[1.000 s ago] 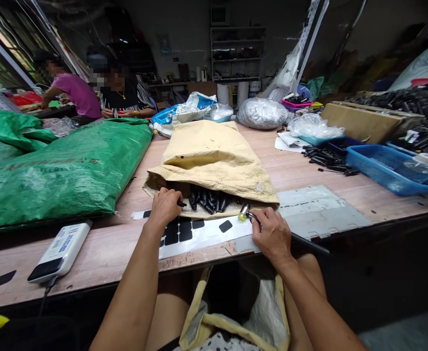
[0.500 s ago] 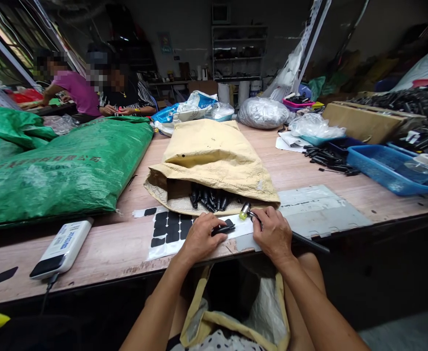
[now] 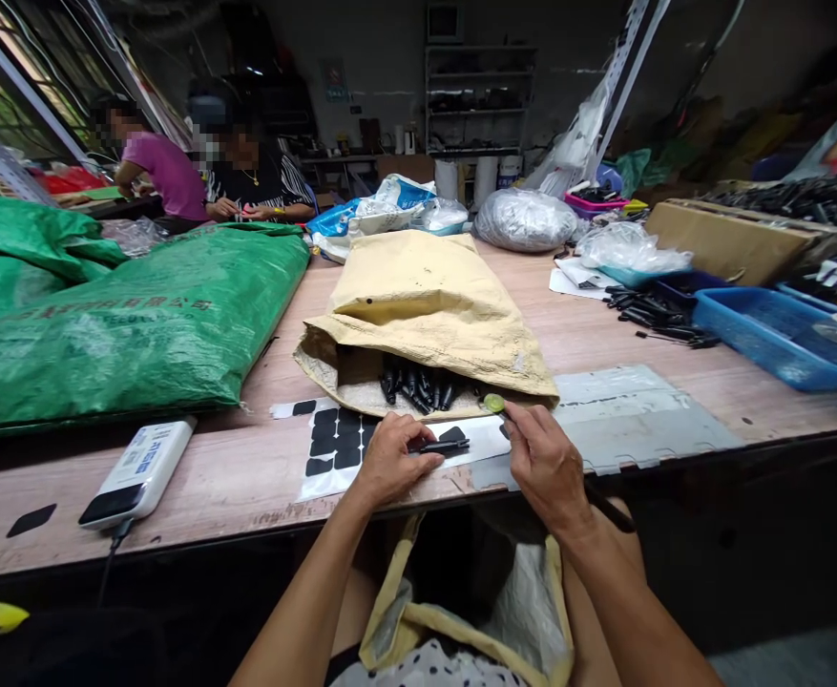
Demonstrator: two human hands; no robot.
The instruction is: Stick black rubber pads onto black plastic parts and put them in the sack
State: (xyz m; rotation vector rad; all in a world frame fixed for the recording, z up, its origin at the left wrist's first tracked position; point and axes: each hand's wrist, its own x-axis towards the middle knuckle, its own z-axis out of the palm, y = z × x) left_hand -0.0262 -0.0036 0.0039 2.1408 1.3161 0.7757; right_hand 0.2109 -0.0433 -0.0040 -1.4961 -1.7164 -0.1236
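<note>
My left hand point(image 3: 391, 460) is closed on a slim black plastic part point(image 3: 449, 447), holding it low over a white sheet point(image 3: 486, 438). Closed around a black handle, my right hand point(image 3: 548, 465) grips a small hammer point(image 3: 493, 404). Its round yellow-green face shows above my fingertips, clear of the black part. Black rounded-square stickers point(image 3: 336, 439) lie in rows on the sheet, left of my left hand. Just beyond my hands is the open mouth of a yellow woven sack point(image 3: 418, 286), with several black parts point(image 3: 420, 384) inside it.
A full green sack point(image 3: 175, 324) and a white power bank point(image 3: 138, 472) with a cable are on the left. A grey plate point(image 3: 647, 410) lies to the right, before a blue tray point(image 3: 783, 358) and loose black parts point(image 3: 651, 313). Two people sit at far left.
The hammer's head has tilted, so its yellow-green face now shows instead of its silver side, and its handle has swung. The left hand still holds the black part. The view has shifted slightly.
</note>
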